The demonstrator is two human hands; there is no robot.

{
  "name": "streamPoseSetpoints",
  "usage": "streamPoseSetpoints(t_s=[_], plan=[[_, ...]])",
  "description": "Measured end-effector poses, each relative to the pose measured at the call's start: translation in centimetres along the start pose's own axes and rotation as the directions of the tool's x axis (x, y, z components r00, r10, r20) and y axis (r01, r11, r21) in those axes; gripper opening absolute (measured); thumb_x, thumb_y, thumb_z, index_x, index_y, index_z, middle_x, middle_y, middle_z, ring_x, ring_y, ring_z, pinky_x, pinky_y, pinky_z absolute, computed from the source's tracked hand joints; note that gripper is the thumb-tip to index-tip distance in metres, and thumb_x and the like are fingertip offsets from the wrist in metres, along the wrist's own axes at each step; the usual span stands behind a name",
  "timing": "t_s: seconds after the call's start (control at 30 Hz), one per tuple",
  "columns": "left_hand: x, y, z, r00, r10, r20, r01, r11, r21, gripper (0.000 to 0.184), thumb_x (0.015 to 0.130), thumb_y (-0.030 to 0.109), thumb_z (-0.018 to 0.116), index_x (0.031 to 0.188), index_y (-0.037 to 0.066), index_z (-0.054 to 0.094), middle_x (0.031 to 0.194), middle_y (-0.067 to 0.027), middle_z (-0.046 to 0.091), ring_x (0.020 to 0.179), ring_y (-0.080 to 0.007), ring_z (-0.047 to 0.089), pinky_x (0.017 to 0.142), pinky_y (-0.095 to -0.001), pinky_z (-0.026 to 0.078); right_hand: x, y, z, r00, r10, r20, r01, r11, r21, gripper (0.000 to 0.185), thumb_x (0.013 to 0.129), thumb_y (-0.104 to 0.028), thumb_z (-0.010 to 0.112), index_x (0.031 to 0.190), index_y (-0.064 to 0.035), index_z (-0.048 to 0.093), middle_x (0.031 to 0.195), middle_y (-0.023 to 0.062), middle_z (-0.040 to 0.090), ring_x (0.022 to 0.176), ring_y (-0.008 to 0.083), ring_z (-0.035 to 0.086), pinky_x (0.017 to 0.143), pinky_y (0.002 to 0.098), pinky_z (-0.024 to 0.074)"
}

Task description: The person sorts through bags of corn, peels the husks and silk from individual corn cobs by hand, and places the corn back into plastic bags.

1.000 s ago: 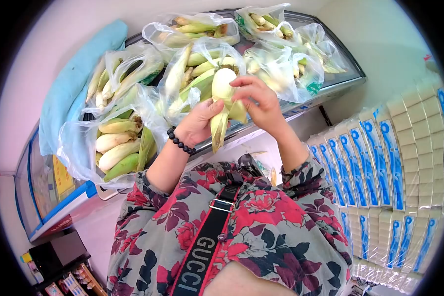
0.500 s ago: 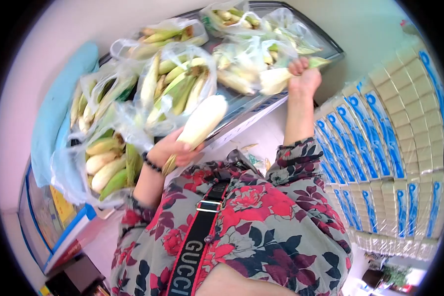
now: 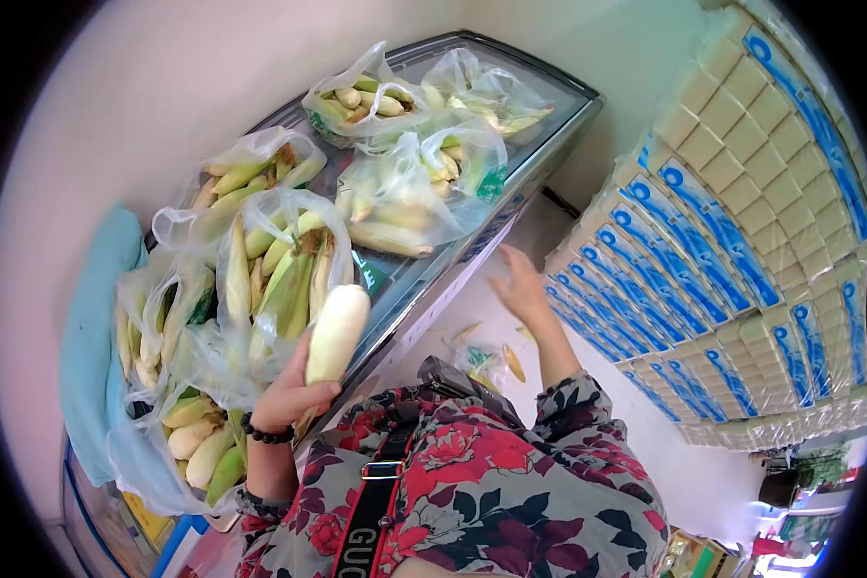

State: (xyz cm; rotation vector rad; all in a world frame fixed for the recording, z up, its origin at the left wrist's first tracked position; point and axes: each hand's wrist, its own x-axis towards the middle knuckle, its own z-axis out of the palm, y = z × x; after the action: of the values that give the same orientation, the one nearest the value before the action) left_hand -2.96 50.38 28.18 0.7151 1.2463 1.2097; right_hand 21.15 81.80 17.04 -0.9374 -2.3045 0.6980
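My left hand (image 3: 297,393) grips a pale ear of corn (image 3: 339,332) near its stalk end, the ear tilted up with its rounded tip pointing away from me. A dark bead bracelet (image 3: 266,433) circles that wrist. My right hand (image 3: 523,287) hangs beyond the front edge of the chest freezer (image 3: 573,106), over the floor, its fingers apart and holding nothing. Just past the held ear sits a plastic bag of unhusked corn (image 3: 294,265). Closer on the left is another open corn bag (image 3: 154,467).
More corn bags (image 3: 419,183) cover the glass-topped freezer. Loose husk pieces (image 3: 513,363) lie on the floor below my right hand. Wrapped tissue packs (image 3: 703,241) are stacked high on the right. A light blue cloth (image 3: 96,337) lies along the left wall.
My right hand has released a pale husk piece and moved down toward me, off the freezer edge. My left hand still grips the ear of corn. The view has shifted.
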Motion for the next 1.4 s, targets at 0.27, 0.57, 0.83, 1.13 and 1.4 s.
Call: streamPoseSetpoints(t_s=[0.27, 0.57, 0.83, 1.13, 1.4], plan=[[7.0, 0.8, 2.6, 0.981, 0.148, 0.123, -0.192, 0.795, 0.575, 0.087, 0.073, 0.013, 0.069, 0.143, 0.006, 0.017, 0.120, -0.0114, 0.053, 0.105, -0.0194, 0.052, 0.092, -0.0297, 0.039, 6.5, -13.2, -2.2, 0.425, -0.666, 0.613, 0.662, 0.691, 0.292, 0.069, 0.061, -0.025, 0.075, 0.124, -0.0195, 0.047, 0.105, 0.0107, 0.054, 0.092, 0.0291, 0.057, 0.075, 0.0372, 0.0468], [5.8, -0.3, -1.5, 0.782, 0.278, -0.558, -0.375, 0.925, -0.065, 0.064, 0.081, 0.021, 0.066, 0.134, 0.002, 0.034, 0.117, -0.0086, 0.055, 0.096, -0.0216, 0.057, 0.078, -0.0278, 0.044, 32.0, -6.6, -6.5, 0.909, -0.411, -0.067, 0.393, 0.901, -0.183, 0.056, 0.069, -0.036, 0.070, 0.114, -0.0066, 0.054, 0.105, 0.0142, 0.061, 0.097, 0.0301, 0.058, 0.077, 0.0400, 0.0481], [7.9, -2.3, 0.2, 0.668, 0.066, -0.741, -0.325, 0.922, -0.211, 0.053, 0.085, 0.022, 0.063, 0.126, -0.002, 0.041, 0.111, -0.0102, 0.057, 0.091, -0.0206, 0.059, 0.075, -0.0280, 0.048, 49.8, -2.2, 7.5, 0.888, -0.232, 0.396, 0.407, 0.799, -0.443, 0.050, 0.069, -0.037, 0.069, 0.106, -0.0049, 0.057, 0.104, 0.0157, 0.060, 0.098, 0.0316, 0.057, 0.079, 0.0395, 0.0462], [9.2, -2.7, 0.3, 0.597, -0.090, -0.797, -0.283, 0.906, -0.314, 0.043, 0.087, 0.016, 0.059, 0.123, -0.001, 0.043, 0.109, -0.0103, 0.057, 0.091, -0.0197, 0.060, 0.075, -0.0274, 0.048, 47.2, -2.2, 19.9, 0.583, -0.545, 0.602, 0.608, 0.785, 0.121, 0.050, 0.069, -0.041, 0.069, 0.098, -0.0020, 0.060, 0.102, 0.0169, 0.058, 0.093, 0.0331, 0.055, 0.083, 0.0407, 0.0440], [10.5, -2.4, -0.2, 0.591, -0.122, -0.797, -0.276, 0.898, -0.343, 0.037, 0.089, 0.012, 0.055, 0.122, -0.001, 0.045, 0.107, -0.0107, 0.057, 0.089, -0.0194, 0.060, 0.074, -0.0277, 0.048, 48.6, -3.8, 22.2, 0.671, -0.442, 0.595, 0.436, 0.885, 0.165, 0.031, 0.074, -0.028, 0.066, 0.097, -0.0081, 0.061, 0.087, 0.0125, 0.062, 0.082, 0.0276, 0.059, 0.074, 0.0373, 0.0461]])
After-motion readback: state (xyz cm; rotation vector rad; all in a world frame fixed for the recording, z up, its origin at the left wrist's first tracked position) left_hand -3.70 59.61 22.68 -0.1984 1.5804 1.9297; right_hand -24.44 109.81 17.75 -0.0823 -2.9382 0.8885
